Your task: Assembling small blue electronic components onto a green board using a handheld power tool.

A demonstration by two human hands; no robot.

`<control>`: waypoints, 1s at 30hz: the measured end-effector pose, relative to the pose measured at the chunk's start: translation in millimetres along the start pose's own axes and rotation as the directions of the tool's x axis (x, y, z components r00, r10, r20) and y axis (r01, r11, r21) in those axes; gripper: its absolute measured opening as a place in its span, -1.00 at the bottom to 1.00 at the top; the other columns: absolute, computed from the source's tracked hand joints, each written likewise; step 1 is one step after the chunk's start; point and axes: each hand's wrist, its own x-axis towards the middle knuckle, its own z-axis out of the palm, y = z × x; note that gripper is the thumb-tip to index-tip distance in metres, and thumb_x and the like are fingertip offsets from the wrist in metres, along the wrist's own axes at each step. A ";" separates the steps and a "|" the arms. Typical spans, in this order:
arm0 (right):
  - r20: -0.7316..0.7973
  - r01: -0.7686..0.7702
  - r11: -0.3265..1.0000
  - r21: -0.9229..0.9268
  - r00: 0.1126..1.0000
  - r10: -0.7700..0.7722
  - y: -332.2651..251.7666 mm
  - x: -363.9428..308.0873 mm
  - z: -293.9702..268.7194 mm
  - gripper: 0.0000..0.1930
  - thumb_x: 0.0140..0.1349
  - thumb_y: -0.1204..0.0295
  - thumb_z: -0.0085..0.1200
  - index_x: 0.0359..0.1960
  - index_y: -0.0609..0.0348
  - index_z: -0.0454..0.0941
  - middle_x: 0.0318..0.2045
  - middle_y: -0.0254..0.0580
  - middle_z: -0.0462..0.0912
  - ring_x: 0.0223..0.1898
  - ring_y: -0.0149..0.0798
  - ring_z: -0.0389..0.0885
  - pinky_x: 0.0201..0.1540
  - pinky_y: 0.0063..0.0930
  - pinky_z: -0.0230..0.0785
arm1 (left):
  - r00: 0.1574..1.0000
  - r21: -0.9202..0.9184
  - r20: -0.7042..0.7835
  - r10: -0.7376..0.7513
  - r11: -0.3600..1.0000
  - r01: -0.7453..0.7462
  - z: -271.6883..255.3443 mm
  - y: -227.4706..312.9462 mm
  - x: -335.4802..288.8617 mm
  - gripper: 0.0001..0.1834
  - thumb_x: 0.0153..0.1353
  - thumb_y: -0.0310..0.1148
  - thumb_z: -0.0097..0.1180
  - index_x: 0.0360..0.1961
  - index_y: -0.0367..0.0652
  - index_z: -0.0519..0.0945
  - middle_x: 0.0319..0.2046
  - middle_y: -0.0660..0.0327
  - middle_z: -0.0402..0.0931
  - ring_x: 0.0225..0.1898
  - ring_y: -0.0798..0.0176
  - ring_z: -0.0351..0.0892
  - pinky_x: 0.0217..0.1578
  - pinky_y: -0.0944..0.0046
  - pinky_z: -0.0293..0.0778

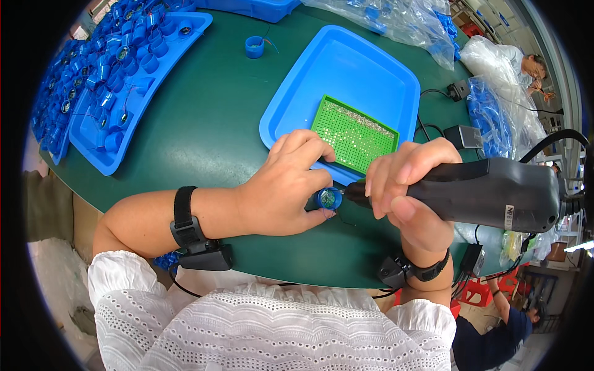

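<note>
Between its thumb and fingers, my left hand (288, 182) grips a small blue round plastic cup (328, 198) with a green circuit board inside. A dark grey electric screwdriver (489, 193) lies in my right hand (411, 182), fingers wrapped round its front part. Its black nose points left at the cup, with the tip at or very near the rim; exact contact I cannot make out. Just beyond both hands, a bright green perforated screw tray (356, 133) holds many tiny silvery screws and sits inside a larger blue tray (291, 80).
Another blue cup with a thin wire (254, 47) stands alone on the green table (204, 93). A blue tray (102, 154) heaped with similar cups fills the left. Plastic bags (489, 68), black power adapters (463, 136) and cables lie right. Two other people are farther off at right.
</note>
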 end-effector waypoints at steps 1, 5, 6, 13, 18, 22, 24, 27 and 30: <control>-0.036 -0.026 1.000 0.006 0.999 0.026 -4.4 -0.3 3.5 -0.75 -0.05 0.66 0.08 -0.31 0.23 0.34 -0.60 -0.30 0.41 -0.53 -0.40 0.46 -0.47 -0.57 0.32 | 1.000 0.001 -0.002 0.000 1.000 0.000 -0.8 0.0 -0.5 -0.67 -0.34 -0.37 0.35 -0.51 -0.24 0.51 -0.16 0.04 0.32 -0.05 -0.02 0.26 -0.05 0.02 0.18; -0.077 -0.010 0.997 0.075 0.997 0.016 -11.8 0.7 2.7 -0.75 -0.02 0.57 0.12 -0.31 0.18 0.32 -0.60 -0.29 0.41 -0.59 -0.38 0.43 -0.47 -0.49 0.31 | 1.000 -0.061 -0.022 0.000 0.998 -0.002 -4.9 1.6 0.8 -0.67 -0.32 -0.37 0.33 -0.47 -0.23 0.52 -0.16 0.04 0.32 -0.06 -0.02 0.26 -0.06 0.04 0.19; -0.074 -0.007 0.997 0.074 0.997 0.012 -13.1 1.5 1.5 -0.75 -0.02 0.57 0.12 -0.31 0.18 0.32 -0.60 -0.29 0.41 -0.59 -0.38 0.43 -0.47 -0.49 0.31 | 0.999 -0.115 -0.050 -0.007 0.993 0.001 -6.2 2.4 1.1 -0.67 -0.31 -0.36 0.32 -0.45 -0.23 0.53 -0.15 0.03 0.32 -0.06 -0.02 0.26 -0.05 0.06 0.19; -0.091 0.190 0.976 0.106 0.979 -0.180 -25.3 3.1 -5.1 -0.74 0.04 0.50 0.01 -0.22 0.14 0.25 -0.56 -0.26 0.41 -0.63 -0.32 0.40 -0.36 -0.37 0.26 | 0.987 -0.259 -0.157 -0.040 0.966 -0.002 -4.4 -4.9 1.6 -0.74 -0.24 -0.37 0.27 -0.44 -0.20 0.57 -0.21 0.06 0.41 -0.11 0.01 0.31 -0.12 0.11 0.28; -0.138 0.222 0.968 0.121 0.969 -0.205 -27.3 2.0 -4.9 -0.74 0.05 0.49 0.00 -0.21 0.14 0.25 -0.54 -0.25 0.41 -0.62 -0.31 0.41 -0.36 -0.37 0.27 | 0.982 -0.300 -0.150 -0.113 0.952 0.064 -3.0 -1.1 3.5 -0.88 -0.15 -0.51 0.24 -0.49 -0.16 0.61 -0.18 0.14 0.46 -0.05 0.09 0.35 -0.04 0.16 0.25; -0.129 0.219 0.968 0.120 0.971 -0.203 -28.0 2.5 -4.9 -0.74 0.05 0.49 0.00 -0.22 0.14 0.25 -0.54 -0.25 0.41 -0.62 -0.32 0.41 -0.36 -0.36 0.27 | 0.983 -0.313 -0.147 -0.115 0.948 0.064 -2.8 -1.2 4.2 -0.91 -0.14 -0.51 0.25 -0.52 -0.17 0.61 -0.20 0.14 0.47 -0.06 0.09 0.35 -0.05 0.16 0.25; -0.131 0.209 0.970 0.121 0.972 -0.193 -28.2 2.2 -4.2 -0.74 0.05 0.49 0.01 -0.22 0.14 0.25 -0.55 -0.26 0.41 -0.62 -0.32 0.41 -0.36 -0.36 0.27 | 0.981 -0.319 -0.162 -0.110 0.946 0.054 -2.0 -1.5 4.0 -0.92 -0.15 -0.52 0.24 -0.55 -0.17 0.60 -0.21 0.14 0.48 -0.06 0.08 0.36 -0.05 0.16 0.26; -0.145 0.184 0.976 0.111 0.975 -0.168 -29.3 2.4 -2.5 -0.73 0.03 0.48 0.03 -0.24 0.13 0.26 -0.58 -0.27 0.40 -0.64 -0.32 0.40 -0.38 -0.36 0.27 | 0.981 -0.306 -0.167 -0.104 0.951 0.049 -2.0 -0.9 4.2 -0.92 -0.16 -0.53 0.24 -0.57 -0.17 0.59 -0.22 0.14 0.48 -0.06 0.08 0.36 -0.05 0.16 0.26; -0.119 0.169 0.981 0.097 0.980 -0.158 -29.3 2.9 -2.2 -0.73 0.02 0.48 0.06 -0.25 0.12 0.26 -0.61 -0.28 0.39 -0.66 -0.32 0.40 -0.39 -0.37 0.28 | 0.980 -0.284 -0.171 -0.098 0.958 0.046 -1.4 -0.3 3.7 -0.91 -0.19 -0.54 0.25 -0.59 -0.16 0.58 -0.22 0.13 0.48 -0.07 0.07 0.37 -0.06 0.15 0.27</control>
